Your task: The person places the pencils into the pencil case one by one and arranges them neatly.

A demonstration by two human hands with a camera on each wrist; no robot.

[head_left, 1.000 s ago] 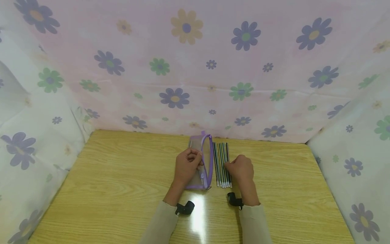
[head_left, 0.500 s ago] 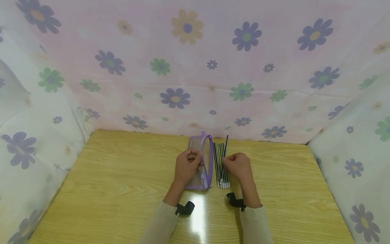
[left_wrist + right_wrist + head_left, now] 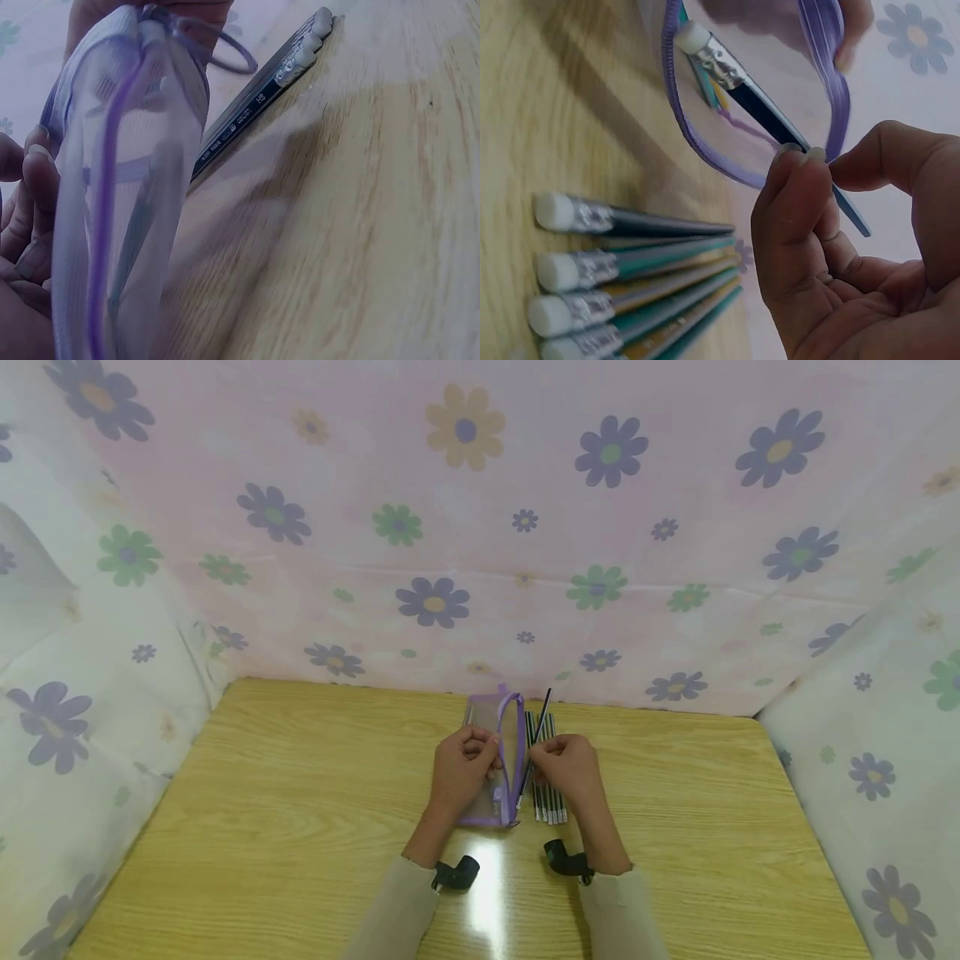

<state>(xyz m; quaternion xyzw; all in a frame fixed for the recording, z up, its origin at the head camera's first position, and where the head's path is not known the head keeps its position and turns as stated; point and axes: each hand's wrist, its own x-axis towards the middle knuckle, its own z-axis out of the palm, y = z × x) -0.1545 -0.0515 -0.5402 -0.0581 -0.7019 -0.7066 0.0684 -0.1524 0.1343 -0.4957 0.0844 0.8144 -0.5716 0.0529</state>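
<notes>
My right hand [image 3: 567, 768] pinches a dark pencil [image 3: 761, 112] between thumb and fingertips. In the right wrist view its white eraser end is at the open mouth of the pencil case, framed by the purple zip edges. My left hand [image 3: 463, 768] grips one edge of the mesh pencil case [image 3: 480, 806], which has purple trim and lies with its opening to the right. Through the mesh, pencils show inside, blurred. Several loose pencils [image 3: 615, 292], dark, green and yellow with white erasers, lie in a row right of the case, partly under my right hand.
The wooden table [image 3: 300, 810] reaches back to a flowered cloth [image 3: 360, 560] hanging behind it and at both sides. A black camera mount [image 3: 457, 872] sits on the left wrist and another camera mount [image 3: 566, 860] on the right.
My right hand has lifted a dark pencil off the right end of the row and carried it left to the case's mouth, tilting it. My left hand stays put on the case.
</notes>
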